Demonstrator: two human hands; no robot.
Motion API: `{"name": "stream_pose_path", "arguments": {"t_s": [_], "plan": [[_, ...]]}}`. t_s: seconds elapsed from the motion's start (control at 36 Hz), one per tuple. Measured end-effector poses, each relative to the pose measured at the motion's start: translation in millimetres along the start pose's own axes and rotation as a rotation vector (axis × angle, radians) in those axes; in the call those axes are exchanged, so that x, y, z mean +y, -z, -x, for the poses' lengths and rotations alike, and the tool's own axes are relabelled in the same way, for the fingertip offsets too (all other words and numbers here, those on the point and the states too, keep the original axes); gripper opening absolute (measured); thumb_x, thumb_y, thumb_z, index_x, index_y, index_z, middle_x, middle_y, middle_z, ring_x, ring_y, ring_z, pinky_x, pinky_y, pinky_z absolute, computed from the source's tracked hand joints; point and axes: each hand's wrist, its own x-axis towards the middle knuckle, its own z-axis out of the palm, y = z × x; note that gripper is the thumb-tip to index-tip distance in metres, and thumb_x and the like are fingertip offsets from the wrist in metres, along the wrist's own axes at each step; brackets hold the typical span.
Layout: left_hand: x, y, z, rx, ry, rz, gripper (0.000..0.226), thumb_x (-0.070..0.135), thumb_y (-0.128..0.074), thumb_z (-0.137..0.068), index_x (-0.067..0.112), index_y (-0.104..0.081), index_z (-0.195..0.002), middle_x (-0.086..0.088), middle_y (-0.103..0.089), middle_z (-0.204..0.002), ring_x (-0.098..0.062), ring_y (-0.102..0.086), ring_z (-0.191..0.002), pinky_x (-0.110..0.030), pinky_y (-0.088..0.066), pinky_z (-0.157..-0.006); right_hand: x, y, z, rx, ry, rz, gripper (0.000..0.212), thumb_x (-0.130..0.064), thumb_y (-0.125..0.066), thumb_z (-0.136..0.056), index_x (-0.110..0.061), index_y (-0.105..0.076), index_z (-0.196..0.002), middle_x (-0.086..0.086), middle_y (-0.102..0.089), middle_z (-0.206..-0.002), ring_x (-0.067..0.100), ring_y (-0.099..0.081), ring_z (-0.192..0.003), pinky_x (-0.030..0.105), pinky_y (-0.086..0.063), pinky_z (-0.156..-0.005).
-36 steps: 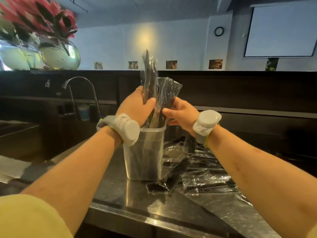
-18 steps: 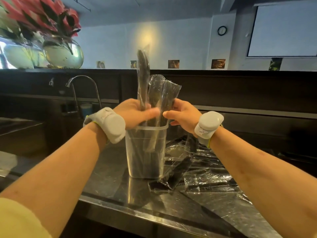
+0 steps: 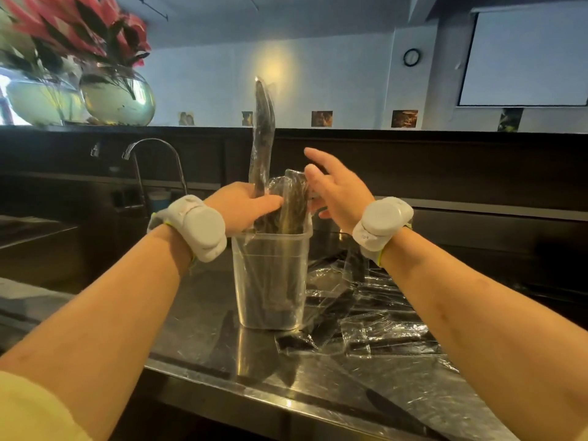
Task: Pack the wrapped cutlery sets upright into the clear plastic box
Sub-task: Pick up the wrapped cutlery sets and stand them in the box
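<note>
The left hand (image 3: pixel 246 205) grips upright wrapped cutlery sets (image 3: pixel 280 211) inside the clear plastic box (image 3: pixel 270 281) beneath it; the right hand (image 3: pixel 337 189) hovers beside them, fingers spread. Best to press the bundle straight down while steadying the box on the bench (image 3: pixel 197 332).

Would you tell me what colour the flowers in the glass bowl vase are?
Red-pink flowers, seen in the head view.
</note>
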Motion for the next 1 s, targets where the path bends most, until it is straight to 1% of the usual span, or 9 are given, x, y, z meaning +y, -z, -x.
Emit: {"name": "stream_pose_path", "arguments": {"t_s": [0.14,0.33,0.42,0.53,0.61,0.69,0.83,0.94,1.0], "plan": [[-2.5,-0.7,3.8,0.09,-0.061,0.16,0.034,0.042,-0.034,-0.1,0.027,-0.051,-0.125,0.004,-0.057,-0.121,-0.014,-0.053,-0.112,-0.03,-0.038,-0.093,2.7,-6.3,4.1,-0.098,0.05,0.18,0.018,-0.025,-0.056,-0.093,-0.015,-0.067,-0.103,-0.008,-0.065,-0.085,0.001,-0.059,-0.076,0.011,-0.046,-0.065],[12.3,-4.5,0.8,0.245,-0.184,0.303,0.044,0.043,-0.021,-0.102,0.026,-0.056,-0.123,0.008,-0.06,-0.124,-0.007,-0.05,-0.118,-0.017,-0.03,-0.091,-4.0,0.3,7.8,-0.206,0.037,0.355,0.03,-0.032,-0.058,-0.091,-0.016,-0.065,-0.116,-0.002,-0.067,-0.108,0.008,-0.062,-0.094,0.016,-0.049,-0.077],[23.1,-4.2,-0.1,0.285,-0.258,0.293,0.044,0.043,-0.021,-0.102,0.027,-0.057,-0.123,0.007,-0.06,-0.124,-0.007,-0.051,-0.118,-0.011,-0.031,-0.091,-12.2,4.2,8.7,-0.028,0.101,0.072,0.034,-0.031,-0.05,-0.095,-0.016,-0.058,-0.125,-0.008,-0.063,-0.109,0.004,-0.061,-0.098,0.008,-0.049,-0.077],[39.4,-3.7,0.6,0.285,-0.317,0.324,0.029,0.04,-0.032,-0.101,0.038,-0.06,-0.109,0.012,-0.061,-0.114,-0.004,-0.054,-0.11,-0.016,-0.037,-0.095,-25.0,8.1,6.8,0.059,0.111,-0.272,0.044,-0.036,-0.045,-0.097,-0.019,-0.045,-0.137,-0.004,-0.061,-0.123,0.006,-0.06,-0.109,0.028,-0.051,-0.089],[41.3,-8.1,-4.8,0.335,-0.252,0.193,0.027,0.046,-0.037,-0.099,0.038,-0.062,-0.091,0.017,-0.061,-0.097,-0.004,-0.057,-0.095,-0.032,-0.042,-0.094,-31.5,11.6,4.9,0.117,0.165,-0.428,0.066,-0.042,-0.05,-0.088,-0.017,-0.028,-0.145,0.003,-0.051,-0.135,0.005,-0.056,-0.113,0.015,-0.048,-0.084],[39.8,-15.4,-5.2,0.295,-0.204,0.076,0.023,0.045,-0.042,-0.095,0.034,-0.062,-0.093,0.015,-0.063,-0.093,-0.01,-0.059,-0.091,-0.054,-0.035,-0.104,-36.1,14.7,6.4,0.098,0.188,-0.456,0.026,-0.02,-0.054,-0.093,-0.017,-0.052,-0.118,0.004,-0.064,-0.111,0.003,-0.065,-0.095,0.01,-0.049,-0.071],[30.1,-22.0,-4.0,0.329,-0.026,-0.341,0.037,0.069,-0.052,-0.08,0.039,-0.06,-0.101,0.012,-0.06,-0.097,-0.015,-0.054,-0.095,-0.061,-0.026,-0.106,-23.6,15.8,7.0,0.29,0.165,-0.461,0.006,-0.015,-0.058,-0.091,-0.017,-0.06,-0.096,0.002,-0.07,-0.094,0.015,-0.069,-0.09,0.025,-0.055,-0.077],[7.5,-31.4,-2.8,0.241,0.182,-0.444,0.079,0.085,-0.049,-0.063,0.039,-0.045,-0.127,0.0,-0.053,-0.12,-0.031,-0.056,-0.108,-0.058,-0.045,-0.092,-6.9,34.4,0.4,0.464,0.014,-0.756,0.009,-0.02,-0.055,-0.094,-0.018,-0.059,-0.102,0.002,-0.07,-0.098,0.023,-0.07,-0.095,0.036,-0.057,-0.079],[-3.3,-32.6,-2.8,0.224,0.215,-0.383,0.078,0.082,-0.05,-0.065,0.035,-0.045,-0.127,0.0,-0.056,-0.115,-0.028,-0.06,-0.098,-0.045,-0.052,-0.082,0.7,38.2,-1.5,0.511,-0.055,-0.82,0.015,-0.021,-0.055,-0.094,-0.018,-0.057,-0.109,0.001,-0.071,-0.099,0.021,-0.07,-0.094,0.036,-0.058,-0.077]]}}
